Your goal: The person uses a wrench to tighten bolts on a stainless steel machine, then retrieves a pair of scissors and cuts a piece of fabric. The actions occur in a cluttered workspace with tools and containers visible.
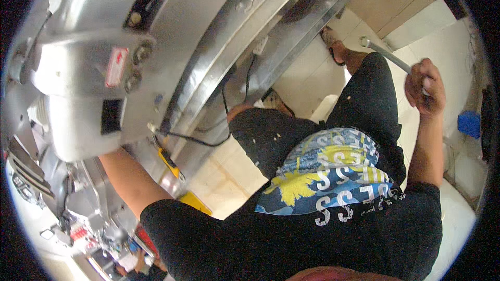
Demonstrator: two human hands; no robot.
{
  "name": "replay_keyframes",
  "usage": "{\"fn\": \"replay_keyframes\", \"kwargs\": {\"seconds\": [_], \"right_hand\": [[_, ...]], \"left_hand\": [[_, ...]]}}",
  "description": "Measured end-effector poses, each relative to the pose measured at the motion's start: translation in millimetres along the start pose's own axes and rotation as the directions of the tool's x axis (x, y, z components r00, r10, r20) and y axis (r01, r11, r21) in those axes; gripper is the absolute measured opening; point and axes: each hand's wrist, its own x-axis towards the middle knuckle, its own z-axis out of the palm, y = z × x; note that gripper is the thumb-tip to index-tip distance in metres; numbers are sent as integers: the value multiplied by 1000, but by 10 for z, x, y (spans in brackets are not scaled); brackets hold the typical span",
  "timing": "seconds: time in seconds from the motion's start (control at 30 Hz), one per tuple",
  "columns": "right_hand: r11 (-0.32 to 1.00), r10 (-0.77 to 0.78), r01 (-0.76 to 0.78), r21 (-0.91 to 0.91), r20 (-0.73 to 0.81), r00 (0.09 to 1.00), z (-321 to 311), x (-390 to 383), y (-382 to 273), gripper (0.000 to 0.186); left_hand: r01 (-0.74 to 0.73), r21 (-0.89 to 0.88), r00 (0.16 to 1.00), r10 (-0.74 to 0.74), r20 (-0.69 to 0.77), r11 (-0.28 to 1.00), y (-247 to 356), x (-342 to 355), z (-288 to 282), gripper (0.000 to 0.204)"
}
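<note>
Off to the right, my right hand [427,87] is closed around the handle of a wrench [389,56]. The wrench's ring-shaped end points up and to the left, away from any bolt. On the left side, my left forearm [126,179] reaches behind a rounded metal housing [80,125]. That housing hides my left hand, so its fingers cannot be seen. A red-and-white arrow label [116,67] is on the housing, with two round dark fittings [136,66] beside it.
A large stainless steel machine body [203,57] fills the upper left. Its long metal edge runs diagonally above my legs. A black cable [205,142] loops below it, near a yellow-and-black tool [169,162]. Something blue [469,124] lies at the far right. Cluttered equipment [104,234] stands lower left.
</note>
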Motion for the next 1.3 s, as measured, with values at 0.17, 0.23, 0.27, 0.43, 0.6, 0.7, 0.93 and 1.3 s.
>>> {"fn": "replay_keyframes", "kwargs": {"seconds": [0.17, 0.23, 0.27, 0.43, 0.6, 0.7, 0.93, 1.3], "right_hand": [[758, 256, -46, -650, 232, 938, 175, 421, 662, 82], [756, 398, -153, -637, 261, 879, 217, 615, 1046, 74], [734, 468, -212, -645, 254, 847, 235, 710, 1205, 72], [722, 501, -297, -625, 177, 847, -158, 797, 2159, 67], [494, 540, -167, -853, 150, 829, -755, 951, 2889, 63], [391, 713, -271, -880, 103, 694, -631, 1021, 2832, 59], [330, 782, -291, -898, 87, 617, -692, 1044, 2791, 55], [312, 890, -502, -806, 63, 451, -548, 1328, 2805, 51]], "left_hand": [[-65, 137, 992, 78, -96, 988, 159, -861, -284, 47], [-111, 255, 961, 169, -218, 961, 215, -1774, -377, 47], [-123, 351, 923, 237, -303, 928, 298, -2335, -348, 46], [-49, 221, 914, 133, -385, 974, 138, -4170, 484, 26], [-408, 180, 759, 224, 611, 895, 522, -4017, 2261, 19], [-253, 299, 600, -94, 795, 920, 157, -3483, 3081, 40], [-20, 581, 523, -487, 699, 813, -1245, -1913, 4700, 50], [84, 636, 668, -517, 536, 767, -1793, -1328, 5285, 55]]}}
